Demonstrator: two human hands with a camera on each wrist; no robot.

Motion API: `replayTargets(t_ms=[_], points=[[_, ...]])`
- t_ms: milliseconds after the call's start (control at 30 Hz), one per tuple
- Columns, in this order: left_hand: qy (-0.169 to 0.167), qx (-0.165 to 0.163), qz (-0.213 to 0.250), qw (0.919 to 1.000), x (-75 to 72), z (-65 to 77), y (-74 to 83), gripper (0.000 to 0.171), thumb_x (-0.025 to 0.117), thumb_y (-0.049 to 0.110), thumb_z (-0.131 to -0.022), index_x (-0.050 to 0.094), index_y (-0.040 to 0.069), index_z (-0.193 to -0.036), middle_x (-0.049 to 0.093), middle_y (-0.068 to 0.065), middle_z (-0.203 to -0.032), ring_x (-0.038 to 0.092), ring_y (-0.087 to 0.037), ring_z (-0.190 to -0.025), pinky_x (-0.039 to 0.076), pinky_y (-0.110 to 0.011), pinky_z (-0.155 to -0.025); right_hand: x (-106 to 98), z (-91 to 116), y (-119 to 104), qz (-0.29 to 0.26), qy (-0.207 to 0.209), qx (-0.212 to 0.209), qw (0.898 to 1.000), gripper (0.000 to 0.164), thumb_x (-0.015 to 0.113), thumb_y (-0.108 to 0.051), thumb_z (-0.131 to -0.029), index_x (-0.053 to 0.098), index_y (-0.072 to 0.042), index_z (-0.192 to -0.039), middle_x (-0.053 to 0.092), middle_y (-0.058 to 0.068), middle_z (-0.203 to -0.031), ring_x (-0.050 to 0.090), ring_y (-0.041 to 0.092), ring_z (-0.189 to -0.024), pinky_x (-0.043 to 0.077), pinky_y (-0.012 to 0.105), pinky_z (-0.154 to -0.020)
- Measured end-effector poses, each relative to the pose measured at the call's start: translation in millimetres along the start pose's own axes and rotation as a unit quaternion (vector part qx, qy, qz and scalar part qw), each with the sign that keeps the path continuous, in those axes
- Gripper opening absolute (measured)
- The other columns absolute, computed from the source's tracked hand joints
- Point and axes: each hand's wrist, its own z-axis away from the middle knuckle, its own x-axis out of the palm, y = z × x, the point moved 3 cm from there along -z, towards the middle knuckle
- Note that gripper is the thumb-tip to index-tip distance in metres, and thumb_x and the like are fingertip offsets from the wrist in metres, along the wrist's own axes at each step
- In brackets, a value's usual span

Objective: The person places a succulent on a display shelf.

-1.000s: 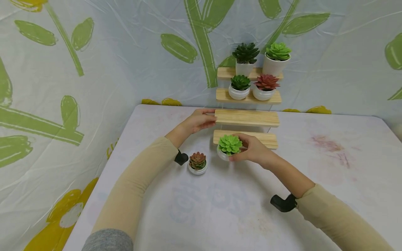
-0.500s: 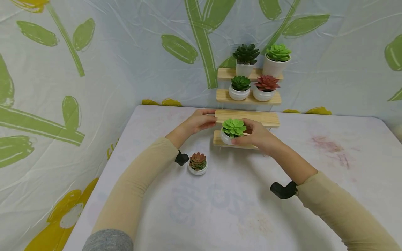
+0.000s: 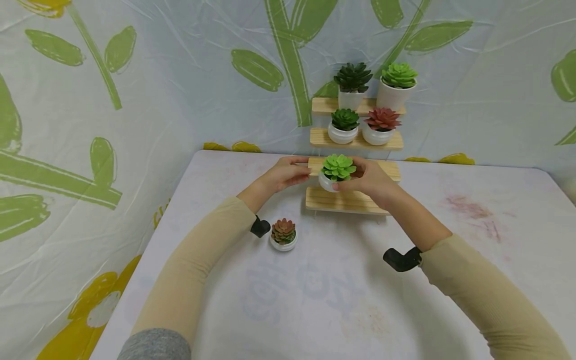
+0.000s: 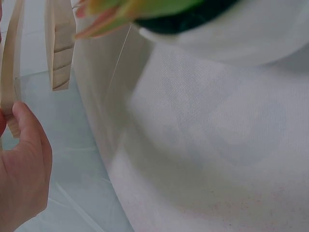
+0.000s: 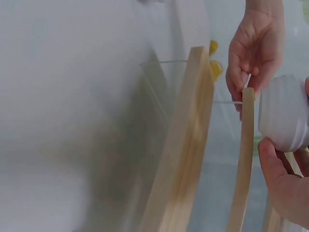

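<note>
My right hand (image 3: 375, 182) grips a small white pot with a bright green succulent (image 3: 337, 167), thumb and fingers on its sides. In the head view it overlaps the third step of a wooden tiered plant stand (image 3: 346, 200); in the right wrist view the white pot (image 5: 285, 113) appears just off that board. My left hand (image 3: 285, 174) pinches the left end of the same board, thumb and fingers on either face, as the left hand (image 4: 29, 164) shows in its wrist view. A brownish-red succulent in a white pot (image 3: 283, 235) stands on the table near my left wrist.
On the upper steps stand a dark green succulent (image 3: 353, 80), a light green one (image 3: 399, 77), a small green one (image 3: 344, 122) and a red one (image 3: 381, 120). Clear supports hold the steps. A flower-printed sheet (image 3: 180, 100) hangs behind the white table (image 3: 450, 240).
My right hand has raised the bright green succulent from in front of the lowest step up to the third step, slightly rightward. My left hand has stayed on the board.
</note>
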Motion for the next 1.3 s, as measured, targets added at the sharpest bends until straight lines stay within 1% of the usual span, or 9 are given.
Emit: replayTargets(t_ms=[233, 433, 533, 667, 733, 900, 1133, 1300], points=[[0.002, 0.000, 0.002, 1.0000, 0.3, 0.7, 0.3, 0.045, 0.058, -0.003, -0.090, 0.049, 0.002, -0.134, 0.058, -0.008, -0.091, 0.060, -0.012, -0.071, 0.054, -0.019, -0.066, -7.2, -6.6, -2.3, 0.016, 0.022, 0.002, 1.000, 0.074, 0.074, -0.015, -0.081, 0.035, -0.009, -0.144, 0.042, 0.011, -0.132, 0.043, 0.023, -0.108, 0.043, 0.027, -0.086], [0.005, 0.001, 0.006, 1.0000, 1.3, 1.7, 0.7, 0.045, 0.058, -0.004, -0.090, 0.050, 0.001, -0.133, 0.058, -0.007, -0.085, 0.059, -0.012, -0.068, 0.054, -0.017, -0.062, -10.2, -12.3, -1.0, -0.008, 0.044, 0.004, 0.999, 0.068, 0.072, -0.010, -0.082, 0.039, -0.008, -0.141, 0.045, 0.007, -0.125, 0.044, 0.019, -0.102, 0.044, 0.025, -0.084], [0.006, 0.001, 0.008, 1.0000, 1.3, 0.3, 0.5, 0.045, 0.058, -0.005, -0.089, 0.050, 0.001, -0.133, 0.058, -0.007, -0.086, 0.059, -0.012, -0.067, 0.053, -0.017, -0.061, -10.7, -14.2, -0.9, -0.016, 0.048, 0.006, 0.999, 0.067, 0.071, -0.009, -0.082, 0.038, -0.006, -0.141, 0.044, 0.007, -0.125, 0.043, 0.018, -0.101, 0.044, 0.025, -0.085], [0.006, 0.001, 0.004, 1.0000, 1.0, -0.3, 0.6, 0.044, 0.059, -0.004, -0.089, 0.050, 0.001, -0.132, 0.058, -0.008, -0.088, 0.059, -0.012, -0.069, 0.053, -0.017, -0.061, -11.5, -17.0, -0.7, -0.020, 0.051, 0.012, 0.998, 0.069, 0.072, -0.008, -0.082, 0.037, -0.006, -0.142, 0.043, 0.010, -0.129, 0.043, 0.019, -0.104, 0.044, 0.028, -0.089], [0.006, 0.000, 0.005, 1.0000, 0.8, 0.0, 0.6, 0.044, 0.059, -0.004, -0.089, 0.050, 0.001, -0.133, 0.058, -0.009, -0.089, 0.059, -0.013, -0.069, 0.053, -0.017, -0.061, -11.5, -18.5, -0.1, -0.021, 0.054, 0.015, 0.998, 0.069, 0.072, -0.008, -0.082, 0.037, -0.006, -0.142, 0.043, 0.010, -0.129, 0.044, 0.019, -0.105, 0.044, 0.028, -0.089], [0.003, 0.002, 0.009, 1.0000, 0.9, 0.7, 0.9, 0.045, 0.058, -0.005, -0.089, 0.049, 0.000, -0.133, 0.058, -0.008, -0.089, 0.059, -0.012, -0.068, 0.053, -0.017, -0.061, -10.8, -20.3, -0.5, -0.016, 0.059, 0.016, 0.998, 0.068, 0.073, -0.010, -0.082, 0.038, -0.005, -0.139, 0.045, 0.009, -0.124, 0.045, 0.017, -0.102, 0.045, 0.023, -0.084], [-0.001, 0.002, 0.008, 1.0000, 0.9, 1.5, 1.3, 0.045, 0.058, -0.004, -0.090, 0.049, 0.000, -0.134, 0.058, -0.008, -0.087, 0.059, -0.012, -0.068, 0.053, -0.017, -0.062, -9.2, -21.8, -0.5, -0.013, 0.062, 0.015, 0.998, 0.068, 0.073, -0.010, -0.081, 0.038, -0.003, -0.139, 0.045, 0.009, -0.123, 0.044, 0.017, -0.101, 0.044, 0.024, -0.084], [-0.004, 0.004, 0.006, 1.0000, 1.2, 2.0, 1.2, 0.045, 0.057, -0.004, -0.091, 0.048, 0.000, -0.134, 0.057, -0.008, -0.089, 0.059, -0.012, -0.070, 0.053, -0.017, -0.062, -8.8, -23.0, 0.0, -0.011, 0.068, 0.012, 0.998, 0.066, 0.073, -0.010, -0.081, 0.040, -0.004, -0.137, 0.046, 0.007, -0.121, 0.045, 0.016, -0.100, 0.045, 0.022, -0.080]])
